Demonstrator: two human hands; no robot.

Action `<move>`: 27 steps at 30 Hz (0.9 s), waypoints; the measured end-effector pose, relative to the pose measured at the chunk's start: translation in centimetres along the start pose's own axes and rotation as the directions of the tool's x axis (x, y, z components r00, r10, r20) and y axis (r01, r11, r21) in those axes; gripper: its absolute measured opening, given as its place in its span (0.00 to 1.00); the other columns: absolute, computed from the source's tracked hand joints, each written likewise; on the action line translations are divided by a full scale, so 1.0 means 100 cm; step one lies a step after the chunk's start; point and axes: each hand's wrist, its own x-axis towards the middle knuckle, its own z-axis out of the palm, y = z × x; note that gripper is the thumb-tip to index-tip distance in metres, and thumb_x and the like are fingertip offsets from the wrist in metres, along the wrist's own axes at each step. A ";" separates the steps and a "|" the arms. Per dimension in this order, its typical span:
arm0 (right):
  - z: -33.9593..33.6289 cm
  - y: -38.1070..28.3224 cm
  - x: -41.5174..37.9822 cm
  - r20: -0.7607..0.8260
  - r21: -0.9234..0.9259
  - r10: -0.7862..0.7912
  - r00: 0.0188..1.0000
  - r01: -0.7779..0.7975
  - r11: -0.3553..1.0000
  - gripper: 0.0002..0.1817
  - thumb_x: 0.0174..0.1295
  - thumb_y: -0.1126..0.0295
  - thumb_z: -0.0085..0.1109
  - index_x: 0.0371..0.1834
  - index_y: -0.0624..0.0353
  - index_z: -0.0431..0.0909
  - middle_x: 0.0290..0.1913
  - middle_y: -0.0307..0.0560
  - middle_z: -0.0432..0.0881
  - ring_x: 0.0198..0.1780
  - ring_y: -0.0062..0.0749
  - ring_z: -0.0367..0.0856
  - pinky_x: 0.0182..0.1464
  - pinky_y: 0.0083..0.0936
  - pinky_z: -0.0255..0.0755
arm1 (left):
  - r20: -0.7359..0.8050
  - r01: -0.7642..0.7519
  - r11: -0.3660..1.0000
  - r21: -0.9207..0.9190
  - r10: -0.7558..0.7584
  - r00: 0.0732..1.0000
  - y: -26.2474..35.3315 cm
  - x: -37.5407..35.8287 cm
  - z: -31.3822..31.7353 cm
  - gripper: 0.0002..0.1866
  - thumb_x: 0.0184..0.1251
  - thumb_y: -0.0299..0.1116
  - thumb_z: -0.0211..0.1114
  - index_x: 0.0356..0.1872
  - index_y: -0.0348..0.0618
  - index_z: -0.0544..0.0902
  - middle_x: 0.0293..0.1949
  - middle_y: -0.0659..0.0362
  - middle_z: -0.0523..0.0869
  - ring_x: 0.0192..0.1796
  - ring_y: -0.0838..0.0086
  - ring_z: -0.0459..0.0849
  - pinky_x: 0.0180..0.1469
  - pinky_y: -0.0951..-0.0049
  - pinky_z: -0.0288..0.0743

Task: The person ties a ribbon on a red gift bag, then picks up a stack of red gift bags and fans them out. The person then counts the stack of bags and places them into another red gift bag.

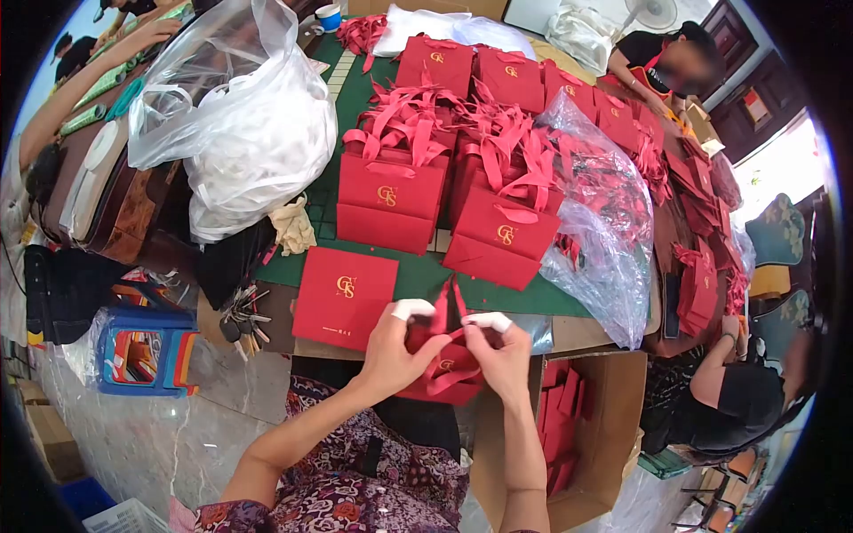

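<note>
Left hand (395, 355) and right hand (500, 355) pinch a red ribbon (442, 308) over a small red bag (450, 365) at the table's (421, 275) near edge — hands and ribbon hide much of it, can't tell if knotted. Carton (606, 435) partly hidden — right forearm (525, 444) crosses it.

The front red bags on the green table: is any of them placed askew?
Yes, one: the front right bag, beyond the right hand, sits at a slant, while the front left bag faces almost straight, so they look mismatched.
</note>
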 end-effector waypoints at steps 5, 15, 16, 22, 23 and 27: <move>-0.011 -0.002 0.004 -0.059 0.257 -0.008 0.998 0.023 0.966 0.04 0.67 0.78 0.61 0.40 0.64 0.85 0.34 0.34 0.84 0.36 0.14 0.78 0.40 0.14 0.71 | 0.165 0.130 0.926 -0.356 -0.074 0.983 -0.012 -0.023 -0.012 0.26 0.71 0.27 0.61 0.67 0.32 0.66 0.59 0.49 0.79 0.64 0.68 0.77 0.67 0.68 0.68; 0.005 -0.026 0.046 -0.178 -0.081 -0.189 0.966 0.177 0.981 0.07 0.67 0.72 0.63 0.40 0.65 0.84 0.33 0.31 0.82 0.34 0.10 0.74 0.38 0.12 0.68 | 0.354 0.139 0.985 -0.101 -0.095 0.931 -0.010 -0.058 -0.038 0.30 0.68 0.29 0.62 0.68 0.29 0.64 0.43 0.42 0.86 0.42 0.62 0.88 0.46 0.65 0.78; 0.009 -0.027 0.048 -0.160 -0.075 -0.183 0.970 0.173 0.982 0.07 0.67 0.72 0.63 0.39 0.65 0.84 0.32 0.31 0.82 0.33 0.10 0.73 0.37 0.12 0.67 | 0.361 0.167 0.975 -0.147 -0.104 0.927 0.000 -0.055 -0.045 0.30 0.69 0.29 0.62 0.68 0.28 0.63 0.43 0.43 0.86 0.42 0.64 0.87 0.46 0.65 0.78; 0.010 -0.024 0.054 -0.108 -0.106 -0.169 0.980 0.157 0.982 0.14 0.68 0.72 0.62 0.55 0.64 0.83 0.41 0.40 0.86 0.41 0.16 0.80 0.43 0.15 0.73 | 0.293 0.228 0.904 -0.361 -0.122 0.948 -0.024 -0.048 -0.048 0.31 0.69 0.26 0.62 0.69 0.26 0.61 0.60 0.49 0.80 0.60 0.71 0.79 0.63 0.71 0.72; 0.011 -0.024 0.050 -0.105 -0.103 -0.176 0.979 0.166 0.981 0.14 0.68 0.72 0.62 0.55 0.64 0.83 0.41 0.40 0.86 0.41 0.16 0.80 0.43 0.15 0.73 | 0.291 0.266 0.846 -0.462 -0.139 0.946 -0.024 -0.041 -0.054 0.30 0.69 0.24 0.61 0.70 0.29 0.61 0.61 0.52 0.78 0.62 0.72 0.77 0.66 0.71 0.69; 0.018 -0.020 0.033 -0.248 -0.052 -0.275 0.929 0.270 0.961 0.13 0.70 0.76 0.57 0.55 0.65 0.81 0.47 0.42 0.84 0.44 0.19 0.79 0.45 0.17 0.73 | 0.126 0.133 0.822 -0.554 -0.075 0.989 0.000 0.016 -0.088 0.28 0.70 0.20 0.59 0.70 0.34 0.63 0.61 0.56 0.78 0.63 0.76 0.75 0.67 0.71 0.68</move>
